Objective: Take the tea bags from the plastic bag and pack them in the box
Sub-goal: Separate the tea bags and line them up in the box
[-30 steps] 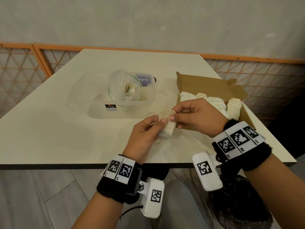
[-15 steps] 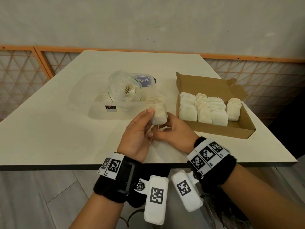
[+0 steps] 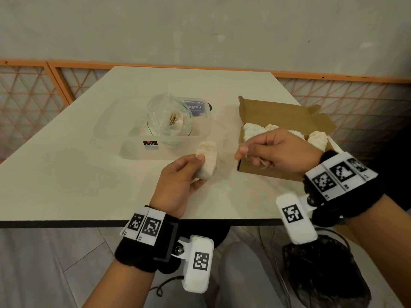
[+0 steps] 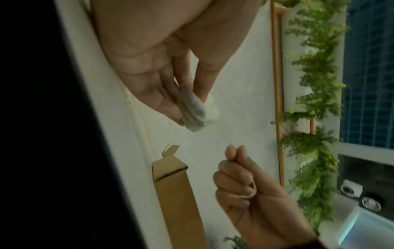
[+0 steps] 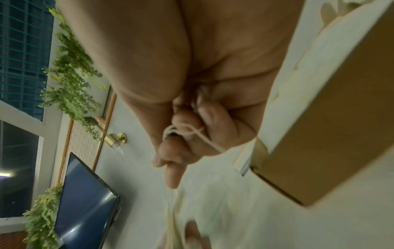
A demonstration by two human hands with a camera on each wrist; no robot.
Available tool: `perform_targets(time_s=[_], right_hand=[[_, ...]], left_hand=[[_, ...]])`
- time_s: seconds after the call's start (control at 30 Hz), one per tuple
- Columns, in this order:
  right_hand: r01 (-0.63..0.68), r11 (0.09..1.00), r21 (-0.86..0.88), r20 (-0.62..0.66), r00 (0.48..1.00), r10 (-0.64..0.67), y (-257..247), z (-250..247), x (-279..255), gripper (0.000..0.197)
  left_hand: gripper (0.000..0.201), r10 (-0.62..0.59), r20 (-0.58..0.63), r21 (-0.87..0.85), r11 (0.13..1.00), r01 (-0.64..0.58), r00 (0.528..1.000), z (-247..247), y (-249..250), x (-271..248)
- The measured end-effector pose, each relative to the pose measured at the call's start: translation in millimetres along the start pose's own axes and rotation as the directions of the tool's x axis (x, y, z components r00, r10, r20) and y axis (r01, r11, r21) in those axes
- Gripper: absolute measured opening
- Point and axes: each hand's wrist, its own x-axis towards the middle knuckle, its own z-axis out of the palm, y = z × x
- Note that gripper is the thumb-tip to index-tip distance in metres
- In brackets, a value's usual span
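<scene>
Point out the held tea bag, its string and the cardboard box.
tea bag [image 3: 208, 160], head view, middle of its body.
string [image 5: 210, 143], right wrist view, strand over the fingers.
cardboard box [image 3: 273, 111], head view, inner back wall.

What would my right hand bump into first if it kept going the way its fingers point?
Likely the tea bag that the left hand holds: the right hand, pinching the string, points leftward at it over bare table. Depth is uncertain.
</scene>
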Motion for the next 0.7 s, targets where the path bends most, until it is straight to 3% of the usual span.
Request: perform_targets(time_s=[0.07, 0.13, 0.2, 0.27, 0.33, 0.4, 0.5, 0.63, 0.7], right_hand=[[0.005, 1.000, 0.004, -0.055, 0.998, -0.004, -7, -9, 6, 0.018], [0.006, 0.999, 0.046, -0.210, 0.978, 0.004, -12, -13, 17, 0.016], [-0.027, 0.999, -0.038, -0.397, 0.918, 0.010, -12, -14, 28, 0.015], [-0.087, 0.987, -0.134, -0.482, 0.876, 0.012, -11, -13, 30, 0.026], [-0.130, 0.974, -0.187, -0.400, 0.915, 0.046, -11, -9, 24, 0.030], [-0.176, 0.958, -0.225, -0.214, 0.968, 0.128, -8, 1, 15, 0.036], [-0.228, 0.960, -0.160, -0.035, 0.974, 0.225, 1, 21, 8, 0.038], [-0.158, 0.984, 0.079, -0.155, 0.973, 0.168, 10, 34, 9, 0.019], [-0.129, 0.972, 0.196, -0.218, 0.961, 0.171, 9, 33, 9, 0.018]], left_hand=[[0.014, -0.008, 0.055, 0.110, 0.994, 0.002, 0.998, 3, 0, -2], [0.016, -0.021, 0.086, 0.193, 0.981, 0.004, 0.996, 5, -2, -5], [0.016, -0.035, 0.079, 0.224, 0.974, 0.016, 0.996, 6, -2, -5], [0.016, -0.039, 0.062, 0.219, 0.975, 0.025, 0.997, 7, -1, -4], [0.017, -0.041, 0.054, 0.214, 0.976, 0.029, 0.998, 8, 1, -2], [0.019, -0.038, 0.059, 0.225, 0.974, 0.023, 0.998, 10, 2, -1], [0.020, -0.032, 0.087, 0.260, 0.966, 0.009, 0.996, 15, 4, -1], [0.006, -0.018, 0.073, 0.270, 0.963, -0.003, 0.997, 23, 4, -1], [0.014, -0.020, 0.026, 0.224, 0.975, 0.014, 0.999, 25, 4, -2]])
